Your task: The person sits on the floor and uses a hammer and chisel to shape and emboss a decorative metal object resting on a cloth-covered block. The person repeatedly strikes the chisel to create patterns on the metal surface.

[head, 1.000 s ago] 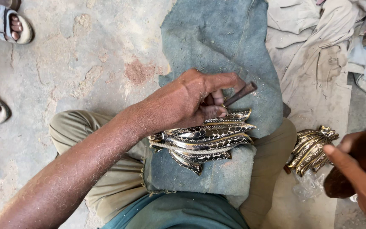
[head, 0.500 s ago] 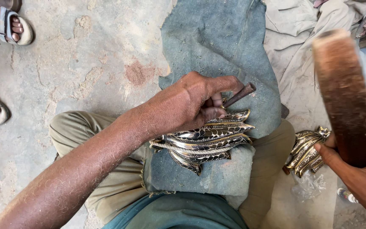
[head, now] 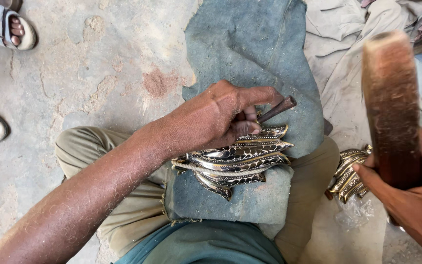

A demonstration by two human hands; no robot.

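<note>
Left hand (head: 216,120) closed around a dark metal punch (head: 277,108), tip angled onto the engraved leaf-shaped metal pieces (head: 238,161) lying mid-scene on blue-grey cloth (head: 250,54) over the lap. Right hand (head: 411,195), near right, gripping a raised wooden mallet (head: 390,102). More engraved pieces (head: 350,173) just right.

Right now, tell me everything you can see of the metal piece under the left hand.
The metal piece is a flat, shiny ornament of several long pointed leaf shapes stacked side by side, silver and brass coloured with dark scalloped engraving. It lies flat on a blue-grey cloth draped over the person's knee, points toward the right. A light cord crosses its lower left part. The left hand presses on its upper edge while holding a dark punch angled down toward it. Its left end is hidden under the hand.
</note>
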